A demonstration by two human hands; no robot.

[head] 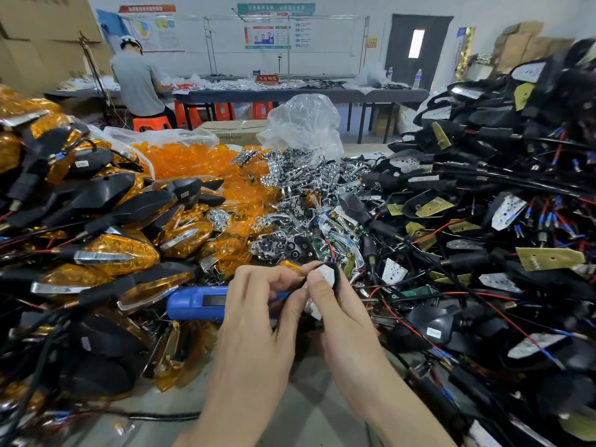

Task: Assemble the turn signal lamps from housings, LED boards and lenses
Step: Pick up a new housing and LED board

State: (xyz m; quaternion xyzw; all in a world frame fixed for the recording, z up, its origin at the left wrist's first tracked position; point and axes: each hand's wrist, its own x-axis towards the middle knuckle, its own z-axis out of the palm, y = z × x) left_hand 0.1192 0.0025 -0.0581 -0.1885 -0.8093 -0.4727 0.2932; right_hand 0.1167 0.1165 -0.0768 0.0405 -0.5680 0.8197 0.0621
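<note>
Housing with white LED board sits pinched between left hand and right hand.

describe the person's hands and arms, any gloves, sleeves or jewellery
Both are bare: the left hand and right hand wear no gloves, and no rings show. The nails in view are short and unpainted. The forearms run uncovered to the bottom edge of the frame, with no sleeve, watch or wristband in view.
</note>
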